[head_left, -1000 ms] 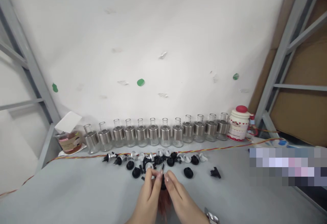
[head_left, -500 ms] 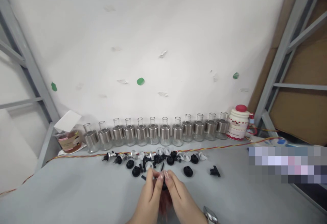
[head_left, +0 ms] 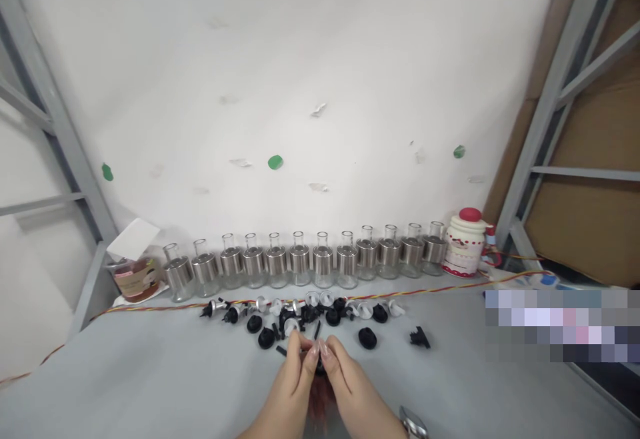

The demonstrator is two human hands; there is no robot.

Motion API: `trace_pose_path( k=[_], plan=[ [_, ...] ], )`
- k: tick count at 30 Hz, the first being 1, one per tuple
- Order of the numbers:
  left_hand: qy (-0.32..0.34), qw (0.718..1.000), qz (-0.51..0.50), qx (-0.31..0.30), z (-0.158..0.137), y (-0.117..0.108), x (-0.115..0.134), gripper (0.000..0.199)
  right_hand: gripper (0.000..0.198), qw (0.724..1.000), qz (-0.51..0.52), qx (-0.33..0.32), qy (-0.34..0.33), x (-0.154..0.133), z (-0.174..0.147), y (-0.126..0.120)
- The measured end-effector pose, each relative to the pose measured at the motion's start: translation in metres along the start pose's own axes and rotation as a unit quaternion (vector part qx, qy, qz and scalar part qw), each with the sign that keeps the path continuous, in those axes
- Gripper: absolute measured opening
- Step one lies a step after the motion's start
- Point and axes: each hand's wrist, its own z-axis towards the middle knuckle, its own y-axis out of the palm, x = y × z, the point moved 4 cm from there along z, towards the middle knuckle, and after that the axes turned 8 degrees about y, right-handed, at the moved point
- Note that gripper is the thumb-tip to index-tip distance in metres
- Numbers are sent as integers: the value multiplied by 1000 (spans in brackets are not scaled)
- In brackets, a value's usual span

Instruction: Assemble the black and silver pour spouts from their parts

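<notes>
Support: grey tabletop (head_left: 150,372).
Rear: glass bottles (head_left: 323,262) stood in a row; red-topped jar (head_left: 463,249) placed at right end.
Before bottles: twisted cable (head_left: 435,289) laid crosswise.
Centre: black parts (head_left: 367,338) scattered, whitish pieces (head_left: 365,310) intermixed.

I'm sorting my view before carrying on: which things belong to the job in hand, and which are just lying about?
In the job, as I judge it:
- black part, held by left hand and right hand
- loose black caps
- glass bottles, probably

Lying about, it seems:
- red-lidded jar
- food tub
- twisted wire
</notes>
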Motion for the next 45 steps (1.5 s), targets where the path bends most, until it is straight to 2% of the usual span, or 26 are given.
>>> trace_pose_path(
  k=[9, 14, 16, 18, 20, 22, 25, 27, 32, 35, 39, 42, 45],
  plan=[
    [-30, 999, -3, 10, -2, 4, -6, 30, 34, 999, -13, -22, -20, -2, 2, -1],
    [-50, 996, -67, 17, 6, 0, -9, 28, 35, 993, -85, -39, -76, -17, 4, -7],
    [-56, 995, -81, 25, 10, -5, -10, 27, 36, 983, -139, -30, -112, -22, 8, -14],
    [-45, 995, -78, 52, 14, -13, -10, 27, 36, 972, -194, 10, -131, -21, 14, -24],
    [-31, 994, -72, 72, 17, -18, -10, 28, 33, 958, -246, 71, -126, -16, 22, -37],
    [-34, 994, -69, 78, 19, -20, -12, 29, 30, 950, -274, 92, -115, -10, 29, -44],
    [-62, 991, -77, 86, 19, -18, -17, 31, 33, 951, -274, 80, -117, -6, 31, -45],
    [-79, 989, -97, 84, 17, -16, -19, 33, 30, 946, -281, 75, -145, -10, 27, -42],
    [-113, 979, -155, 67, 14, -14, -19, 51, 15, 891, -392, 32, -225, -24, 10, -24],
    [-102, 983, -137, 65, 16, -16, -16, 44, 10, 876, -416, 11, -242, -27, 5, -20],
    [-114, 978, -155, 85, 18, -18, -15, 38, 15, 896, -383, 18, -226, -28, 7, -27],
    [-147, 970, -170, 95, 18, -17, -15, 41, 16, 923, -328, 72, -189, -25, 12, -39],
    [-150, 971, -162, 90, 17, -16, -13, 44, 19, 939, -290, 102, -155, -19, 17, -45]
  ],
)
